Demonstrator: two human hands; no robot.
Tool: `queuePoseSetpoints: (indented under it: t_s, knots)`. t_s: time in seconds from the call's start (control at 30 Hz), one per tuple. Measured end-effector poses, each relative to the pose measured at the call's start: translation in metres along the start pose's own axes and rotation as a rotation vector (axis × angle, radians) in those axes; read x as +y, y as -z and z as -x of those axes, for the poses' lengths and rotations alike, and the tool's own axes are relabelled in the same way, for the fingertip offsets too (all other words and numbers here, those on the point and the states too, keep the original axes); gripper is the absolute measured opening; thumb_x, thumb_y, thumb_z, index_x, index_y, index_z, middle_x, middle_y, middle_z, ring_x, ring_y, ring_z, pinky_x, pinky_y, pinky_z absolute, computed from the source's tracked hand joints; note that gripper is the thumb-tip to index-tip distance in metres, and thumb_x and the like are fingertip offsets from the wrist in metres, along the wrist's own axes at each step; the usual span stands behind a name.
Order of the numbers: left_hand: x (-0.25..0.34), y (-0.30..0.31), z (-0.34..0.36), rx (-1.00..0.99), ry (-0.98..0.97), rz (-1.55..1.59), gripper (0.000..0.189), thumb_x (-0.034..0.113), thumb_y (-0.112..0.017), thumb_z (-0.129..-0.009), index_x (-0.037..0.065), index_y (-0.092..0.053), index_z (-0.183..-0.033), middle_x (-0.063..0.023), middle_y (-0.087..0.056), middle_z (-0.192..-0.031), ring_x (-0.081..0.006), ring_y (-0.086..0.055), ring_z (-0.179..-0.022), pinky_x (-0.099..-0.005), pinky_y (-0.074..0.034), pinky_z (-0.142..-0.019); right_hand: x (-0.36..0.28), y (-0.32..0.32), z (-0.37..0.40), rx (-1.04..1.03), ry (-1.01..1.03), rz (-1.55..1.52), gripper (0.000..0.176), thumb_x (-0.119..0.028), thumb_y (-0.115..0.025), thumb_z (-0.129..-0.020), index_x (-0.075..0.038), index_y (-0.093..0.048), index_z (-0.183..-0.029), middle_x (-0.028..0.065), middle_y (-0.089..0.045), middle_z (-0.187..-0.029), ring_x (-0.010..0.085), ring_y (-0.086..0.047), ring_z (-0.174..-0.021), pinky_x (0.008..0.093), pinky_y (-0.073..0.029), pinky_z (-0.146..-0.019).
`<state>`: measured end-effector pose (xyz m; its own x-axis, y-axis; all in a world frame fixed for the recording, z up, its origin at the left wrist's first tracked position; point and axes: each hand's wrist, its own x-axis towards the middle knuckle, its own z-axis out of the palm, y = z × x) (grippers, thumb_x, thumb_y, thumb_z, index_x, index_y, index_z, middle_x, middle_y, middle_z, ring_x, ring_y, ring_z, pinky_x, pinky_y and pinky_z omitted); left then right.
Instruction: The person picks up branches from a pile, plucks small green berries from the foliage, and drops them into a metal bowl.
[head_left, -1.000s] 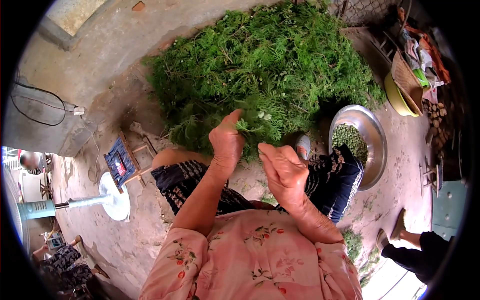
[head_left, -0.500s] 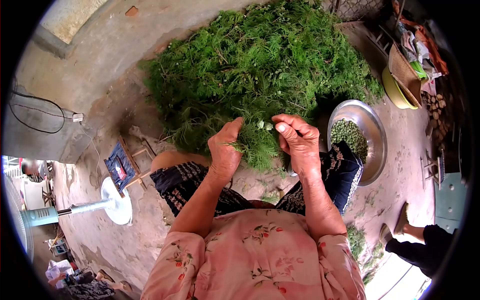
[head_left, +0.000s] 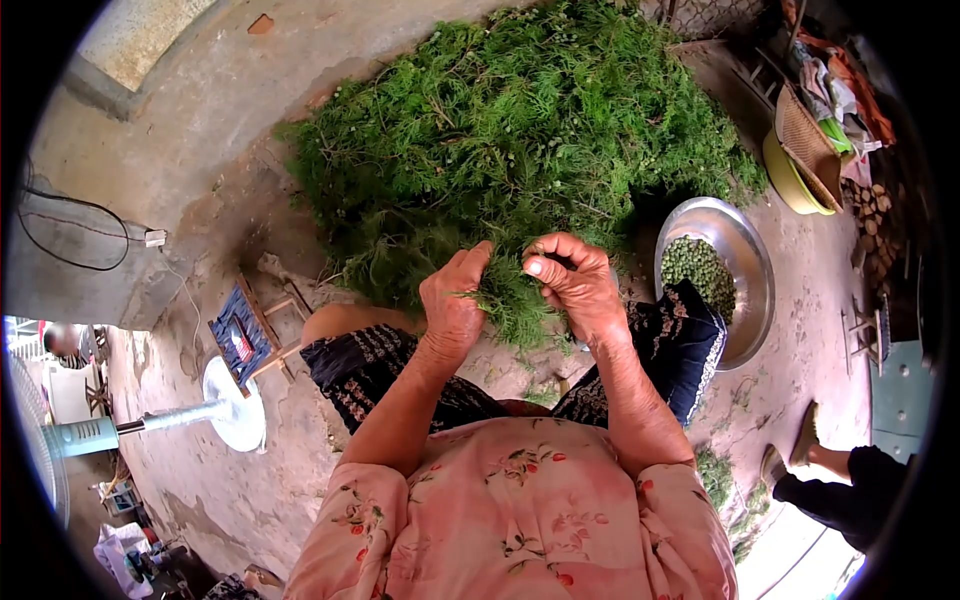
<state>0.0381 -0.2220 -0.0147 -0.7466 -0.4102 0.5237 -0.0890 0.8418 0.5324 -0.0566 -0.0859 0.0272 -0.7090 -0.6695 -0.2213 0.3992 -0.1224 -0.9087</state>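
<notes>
- Movement noted: since the earlier frame, the right hand (head_left: 580, 290) has shifted inward, nearer the left hand (head_left: 455, 300); the pale cones then visible between the two are now out of sight.
- Left hand: closed, clamped on a leafy green sprig (head_left: 515, 310), which extends from its fingers toward the right hand.
- Right hand: at the upper right of the sprig, thumb and forefinger drawn near each other. Detail at the tips is small; whether they meet or pinch anything cannot be determined.
- Sprig: located between the hands, above the ground and in front of the pile of branches (head_left: 530, 120).
- Pile of branches: green, spread on the ground beyond both hands.
- Metal bowl (head_left: 755, 290): beside the right knee, containing green cones (head_left: 700, 270).
- Right side, farther off: a yellow basin (head_left: 790, 185) with a woven basket (head_left: 808, 135) leaning in it.
- Left side: a stool (head_left: 245, 330) with a blue seat, near the round base of a standing fan (head_left: 82, 435).
- Lower right: another person's legs (head_left: 835, 480), dark-trousered.
</notes>
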Motion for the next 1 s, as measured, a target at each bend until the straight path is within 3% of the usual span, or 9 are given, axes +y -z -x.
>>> queuePoseSetpoints:
  t_s: [0.23, 0.5, 0.57, 0.7, 0.77, 0.8, 0.87, 0.9, 1.0]
  knots:
    - [0.001, 0.0, 0.0, 0.02, 0.008, 0.024, 0.036, -0.001, -0.054, -0.067, 0.007, -0.06, -0.102, -0.0112, -0.061, -0.081, -0.0312, -0.06, -0.07, -0.0355, -0.047, -0.058, 0.01, -0.003, 0.0, 0.012, 0.151, 0.096, 0.01, -0.011, -0.066, -0.08, -0.005, -0.059, -0.084, -0.0045, -0.05, -0.063, 0.0025, -0.041, -0.05, 0.0182, -0.032, -0.041]
    - [0.002, -0.007, 0.006, -0.045, 0.015, 0.065, 0.035, -0.002, -0.054, -0.067, 0.007, -0.061, -0.101, -0.0104, -0.062, -0.084, -0.0313, -0.061, -0.07, -0.035, -0.048, -0.059, 0.008, 0.004, 0.006, 0.305, 0.219, 0.064, 0.008, -0.011, -0.062, -0.083, -0.004, -0.059, -0.08, -0.0051, -0.046, -0.056, 0.0029, -0.035, -0.043, 0.0188, -0.027, -0.038]
    - [-0.013, -0.015, 0.013, 0.054, 0.123, 0.214, 0.035, -0.004, -0.055, -0.068, 0.006, -0.06, -0.101, -0.0112, -0.063, -0.087, -0.0305, -0.062, -0.073, -0.0336, -0.049, -0.061, 0.001, 0.022, 0.0, 0.405, 0.269, -0.017, 0.01, -0.013, -0.061, -0.084, -0.006, -0.058, -0.079, -0.0037, -0.046, -0.055, 0.0032, -0.033, -0.041, 0.0194, -0.025, -0.035]
    - [-0.009, -0.003, 0.01, -0.119, 0.088, 0.078, 0.021, 0.002, -0.051, -0.085, -0.004, -0.06, -0.102, -0.0096, -0.06, -0.107, -0.0177, -0.061, -0.089, -0.0273, -0.049, -0.077, -0.005, 0.036, -0.004, 0.195, 0.202, -0.45, 0.012, -0.015, -0.058, -0.085, -0.003, -0.056, -0.084, 0.0052, -0.055, -0.068, 0.0087, -0.042, -0.049, 0.0187, -0.03, -0.039]
    - [-0.019, -0.015, 0.015, -0.079, 0.261, 0.355, 0.021, 0.007, -0.053, -0.087, -0.005, -0.059, -0.102, -0.0093, -0.061, -0.105, -0.0163, -0.06, -0.088, -0.0257, -0.048, -0.078, -0.01, 0.033, -0.003, 0.04, 0.035, -0.756, 0.016, -0.017, -0.058, -0.085, -0.001, -0.056, -0.084, 0.0112, -0.057, -0.079, 0.0131, -0.046, -0.055, 0.0189, -0.032, -0.041]
    - [-0.023, -0.019, 0.019, -0.079, 0.262, 0.354, 0.021, 0.007, -0.053, -0.087, -0.005, -0.059, -0.102, -0.0093, -0.061, -0.105, -0.0163, -0.06, -0.088, -0.0257, -0.048, -0.078, -0.012, 0.03, 0.0, 0.04, 0.033, -0.756, 0.016, -0.017, -0.058, -0.085, -0.001, -0.056, -0.084, 0.0112, -0.057, -0.079, 0.0131, -0.046, -0.055, 0.0189, -0.032, -0.041]
    - [-0.013, -0.012, 0.013, 0.017, 0.082, 0.282, 0.036, -0.005, -0.056, -0.067, 0.003, -0.06, -0.101, -0.0136, -0.063, -0.09, -0.029, -0.063, -0.076, -0.0304, -0.05, -0.065, -0.014, 0.025, 0.005, -0.035, -0.007, -0.754, 0.019, -0.02, -0.058, -0.085, -0.001, -0.057, -0.085, 0.0144, -0.057, -0.084, 0.0153, -0.047, -0.056, 0.0201, -0.032, -0.04]
    - [-0.012, -0.01, 0.012, 0.013, 0.082, 0.281, 0.036, -0.005, -0.056, -0.067, 0.003, -0.06, -0.101, -0.0136, -0.063, -0.09, -0.029, -0.063, -0.076, -0.0304, -0.05, -0.065, -0.005, 0.031, 0.004, -0.076, -0.015, -0.704, 0.023, -0.022, -0.057, -0.085, 0.001, -0.056, -0.087, 0.0154, -0.054, -0.088, 0.0141, -0.044, -0.057, 0.0194, -0.031, -0.039]
    - [-0.007, -0.006, 0.009, 0.023, 0.015, 0.211, 0.035, -0.005, -0.056, -0.066, 0.003, -0.06, -0.101, -0.0137, -0.063, -0.088, -0.0286, -0.063, -0.075, -0.0309, -0.05, -0.065, 0.001, 0.029, 0.004, -0.058, -0.048, -0.385, 0.023, -0.023, -0.063, -0.082, -0.001, -0.061, -0.08, 0.0057, -0.056, -0.068, 0.008, -0.038, -0.041, 0.0192, -0.025, -0.034]
